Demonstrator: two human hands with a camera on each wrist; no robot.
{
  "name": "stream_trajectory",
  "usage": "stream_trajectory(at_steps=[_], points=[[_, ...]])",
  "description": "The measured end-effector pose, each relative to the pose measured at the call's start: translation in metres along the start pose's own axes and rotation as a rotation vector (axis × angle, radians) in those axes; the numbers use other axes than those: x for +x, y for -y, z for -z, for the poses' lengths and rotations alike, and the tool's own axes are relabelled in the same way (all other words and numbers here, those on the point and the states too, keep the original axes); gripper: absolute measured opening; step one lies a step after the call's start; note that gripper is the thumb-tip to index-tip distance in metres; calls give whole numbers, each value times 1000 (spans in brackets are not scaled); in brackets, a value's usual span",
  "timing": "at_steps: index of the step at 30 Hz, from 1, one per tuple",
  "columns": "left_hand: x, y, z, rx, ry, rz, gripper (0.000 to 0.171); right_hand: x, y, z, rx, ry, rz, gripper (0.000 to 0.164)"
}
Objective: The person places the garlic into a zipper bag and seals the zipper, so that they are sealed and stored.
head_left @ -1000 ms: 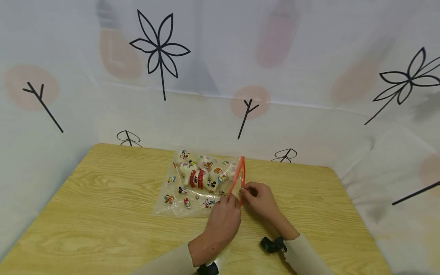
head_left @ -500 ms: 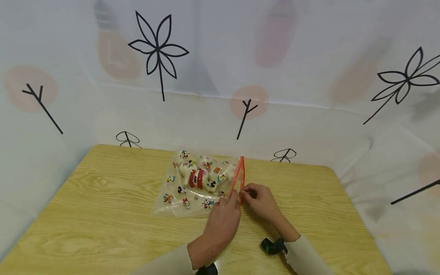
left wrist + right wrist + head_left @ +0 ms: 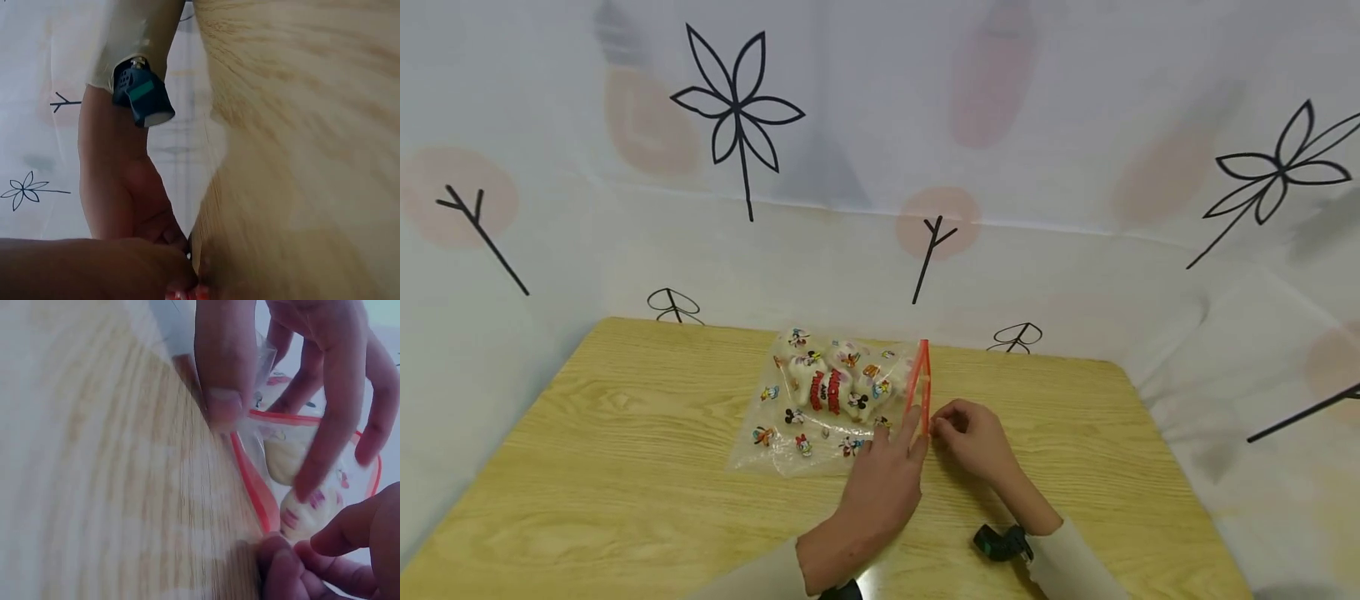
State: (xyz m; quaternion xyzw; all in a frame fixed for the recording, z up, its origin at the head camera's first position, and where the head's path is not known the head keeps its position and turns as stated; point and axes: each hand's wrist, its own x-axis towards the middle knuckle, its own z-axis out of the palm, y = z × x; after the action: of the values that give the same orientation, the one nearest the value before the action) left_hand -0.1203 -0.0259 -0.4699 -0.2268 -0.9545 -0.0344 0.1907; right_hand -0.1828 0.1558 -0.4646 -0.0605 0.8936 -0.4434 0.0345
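Observation:
A clear zip bag [image 3: 748, 450] printed with cartoon figures lies flat, its red zip edge [image 3: 924, 354] facing right and parted. Cream rounded things with purple marks [image 3: 300, 515] sit inside; their kind is unclear. My left hand [image 3: 883, 487] lies over the near end of the bag's mouth with its fingers spread and fairly straight. In the right wrist view, its thumb touches the near corner of the red edge. My right hand [image 3: 977, 442], at the right of the mouth, pinches the red edge between thumb and curled index finger; the exact contact is partly hidden.
The wooden table [image 3: 625, 500] extends around the bag on all sides. A white cloth with printed flowers [image 3: 850, 267] hangs behind and beside it. Dark wrist devices [image 3: 1002, 543] are worn at both sleeves.
My left hand's fingers have loosened and spread across the bag's edge, and the hand has shifted slightly left and down. The right hand stays nearly in place beside the red edge.

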Motion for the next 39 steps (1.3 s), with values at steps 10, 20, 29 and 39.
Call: stream_trajectory(at_steps=[10, 20, 29, 39], points=[[-17, 16, 18, -141, 58, -68, 79, -21, 0, 10, 265, 196, -135, 20], [-30, 25, 26, -220, 37, -46, 68, -34, 15, 6, 361, 380, -250, 34], [-36, 24, 31, -342, -33, -49, 43, -39, 14, 6, 388, 458, -264, 31], [-44, 15, 39, -832, 136, 20, 9, -44, 8, -1, 411, 378, -264, 39]])
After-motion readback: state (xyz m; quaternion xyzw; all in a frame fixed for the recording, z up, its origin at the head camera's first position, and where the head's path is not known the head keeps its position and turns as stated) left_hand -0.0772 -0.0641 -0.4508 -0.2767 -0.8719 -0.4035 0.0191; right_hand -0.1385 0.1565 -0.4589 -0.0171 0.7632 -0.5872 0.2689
